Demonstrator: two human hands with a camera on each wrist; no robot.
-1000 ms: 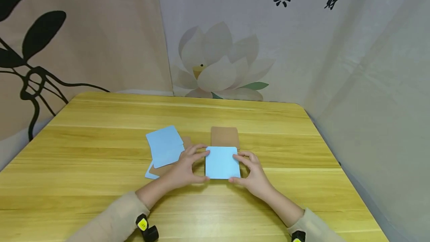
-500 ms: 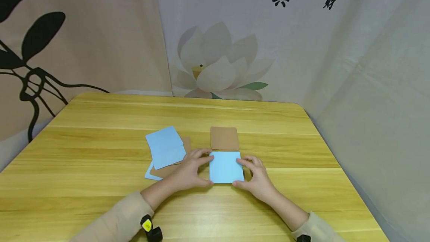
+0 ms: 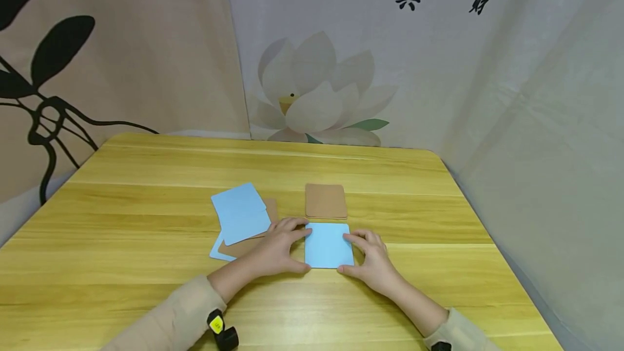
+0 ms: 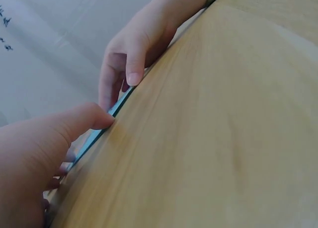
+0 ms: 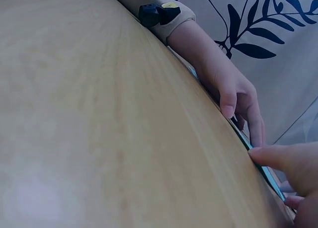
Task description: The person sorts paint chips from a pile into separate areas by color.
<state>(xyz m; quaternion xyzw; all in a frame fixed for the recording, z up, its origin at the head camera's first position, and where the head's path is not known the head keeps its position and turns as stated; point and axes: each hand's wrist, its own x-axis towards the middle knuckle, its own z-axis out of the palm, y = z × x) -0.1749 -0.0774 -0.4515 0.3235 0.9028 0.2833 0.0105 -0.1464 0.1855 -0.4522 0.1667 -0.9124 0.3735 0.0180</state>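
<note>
A square light-blue card (image 3: 329, 246) with rounded corners lies flat on the table, just below a brown square card (image 3: 326, 200). My left hand (image 3: 281, 248) grips its left side, thumb at the near corner and fingers toward the far one. On the opposite side my right hand (image 3: 374, 262) holds it the same way. Edge-on in the left wrist view, the blue card (image 4: 95, 134) shows as a thin strip close to the wood, between the left thumb and the right hand (image 4: 136, 44).
Left of my left hand lies a loose, overlapping pile with a blue card (image 3: 240, 213) on top, and a brown card (image 3: 239, 246) and another blue corner (image 3: 219, 252) under it. The wooden table (image 3: 146, 221) reaches back to a printed curtain (image 3: 322, 4).
Both hands have drawn the blue card toward the body and slightly right. A gap now separates it from the brown card, which it overlapped before. The pile at left stays put.
</note>
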